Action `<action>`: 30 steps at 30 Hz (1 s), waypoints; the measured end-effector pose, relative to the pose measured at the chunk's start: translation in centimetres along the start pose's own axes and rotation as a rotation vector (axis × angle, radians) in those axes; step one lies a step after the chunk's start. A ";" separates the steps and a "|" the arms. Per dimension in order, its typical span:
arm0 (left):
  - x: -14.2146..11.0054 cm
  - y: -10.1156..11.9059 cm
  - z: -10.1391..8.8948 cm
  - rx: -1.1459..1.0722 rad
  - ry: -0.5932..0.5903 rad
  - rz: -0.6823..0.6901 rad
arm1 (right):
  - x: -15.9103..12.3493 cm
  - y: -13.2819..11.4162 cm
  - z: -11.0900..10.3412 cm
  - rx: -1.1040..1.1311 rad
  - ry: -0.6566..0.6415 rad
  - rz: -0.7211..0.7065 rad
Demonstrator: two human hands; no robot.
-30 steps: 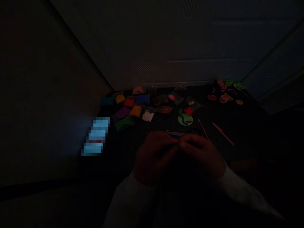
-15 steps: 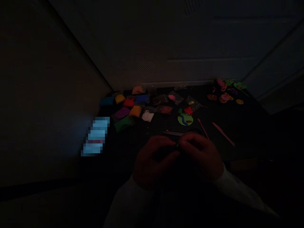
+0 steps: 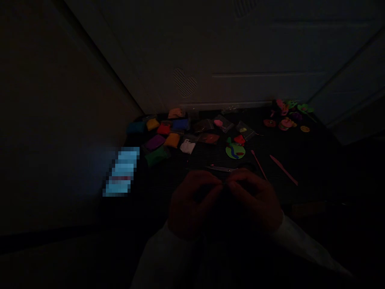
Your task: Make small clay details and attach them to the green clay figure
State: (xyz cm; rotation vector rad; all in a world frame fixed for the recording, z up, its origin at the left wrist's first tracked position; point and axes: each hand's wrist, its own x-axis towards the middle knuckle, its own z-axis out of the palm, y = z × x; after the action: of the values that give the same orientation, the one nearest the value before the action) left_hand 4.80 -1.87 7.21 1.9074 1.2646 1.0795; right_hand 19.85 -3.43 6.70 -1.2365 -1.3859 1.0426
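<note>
In dim light, my left hand (image 3: 192,204) and my right hand (image 3: 255,198) meet fingertip to fingertip over the front of the dark table. Both are closed in a pinch. Half a second earlier a small green piece of modelling clay showed between the fingertips; now it is almost lost in the dark. Just beyond the fingers lies a pair of scissors (image 3: 221,169), its handles partly behind my right hand. Behind the scissors is a round light-green clay disc (image 3: 231,153) bearing blue and red shapes, with a red clay piece (image 3: 240,139) by its far edge.
Several bags of coloured clay, including a green one (image 3: 157,156) and a white one (image 3: 188,146), lie at the back left. A pink stick (image 3: 258,163) and pink plastic knife (image 3: 283,169) lie right. Finished clay figures (image 3: 285,123) stand back right. A lit, blurred screen (image 3: 122,172) is left.
My fingertips have shifted slightly and the green piece between them shows less. The view has moved a little; the things on the table lie as before.
</note>
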 end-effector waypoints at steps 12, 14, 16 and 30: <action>0.4 -0.7 -0.8 0.450 -0.008 0.440 | 0.8 -0.1 -2.0 -0.683 -0.004 -0.501; 0.4 -0.6 -0.9 0.489 -0.001 0.481 | 1.0 -0.2 -2.2 -0.785 -0.028 -0.569; 0.3 -0.5 -0.8 0.522 0.013 0.514 | 1.2 -0.3 -2.2 -0.844 -0.043 -0.591; 0.1 0.8 -0.6 0.180 0.048 0.109 | 0.8 -0.2 -1.2 -0.140 -0.017 -0.140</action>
State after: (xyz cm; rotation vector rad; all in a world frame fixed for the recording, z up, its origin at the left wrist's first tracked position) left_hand 4.66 -2.06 8.18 2.1175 1.3365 1.1045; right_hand 21.04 -2.63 7.18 -1.2142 -1.5573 0.8737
